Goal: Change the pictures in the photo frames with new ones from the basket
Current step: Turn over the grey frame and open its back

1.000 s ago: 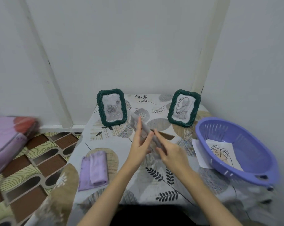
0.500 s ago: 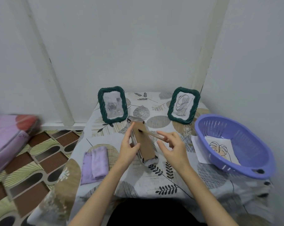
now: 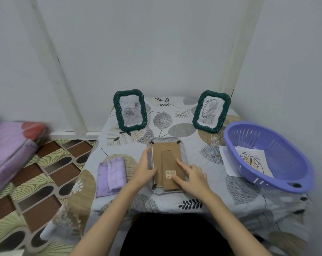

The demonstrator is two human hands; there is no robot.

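A photo frame (image 3: 165, 156) lies face down on the table, its brown cardboard back and folded stand facing up. My left hand (image 3: 145, 168) holds its left edge, thumb on the backing. My right hand (image 3: 190, 175) rests on the stand's lower right with straight fingers. Two green woven frames stand at the back: the left frame (image 3: 130, 110) shows a rose picture, the right frame (image 3: 211, 111) a line drawing. A purple basket (image 3: 286, 163) at the right holds a leaf line drawing (image 3: 252, 160).
A folded lilac cloth (image 3: 111, 174) lies left of the face-down frame. A white sheet (image 3: 225, 159) pokes out from under the basket. A pink bundle (image 3: 12, 145) sits on the patterned floor at the left. White walls close in behind and to the right.
The frame was held tilted in the air between both hands; now it lies flat, face down on the table, with both hands on its back.
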